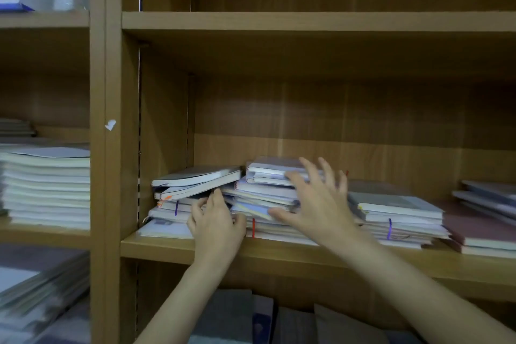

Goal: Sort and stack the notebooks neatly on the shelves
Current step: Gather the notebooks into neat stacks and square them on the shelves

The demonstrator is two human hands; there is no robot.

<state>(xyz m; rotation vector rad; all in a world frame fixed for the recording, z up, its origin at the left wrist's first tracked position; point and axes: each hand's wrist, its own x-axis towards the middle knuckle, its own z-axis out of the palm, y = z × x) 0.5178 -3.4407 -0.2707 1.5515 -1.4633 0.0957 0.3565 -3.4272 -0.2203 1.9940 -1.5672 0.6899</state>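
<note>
The person is in the middle of straightening the muddled notebooks [262, 198] on the middle shelf [279, 253], near its left end. The left hand [216, 222] is curled, fingertips tucked into the seam where the slumped left pile [181, 198] leans against the taller middle pile; whether it has pinched anything I cannot tell. The right hand [315, 201] is spread wide, fingers apart, palm pressed flat on the front and top of the middle pile, clamped on nothing. This looks like the squaring-up step (the tidy stack [47, 187] in the bay to the left shows the aim). Next, I'd judge, the tilted top books [195, 179] need lifting clear so the lower ones can be pushed flush to the shelf's front edge.
</note>
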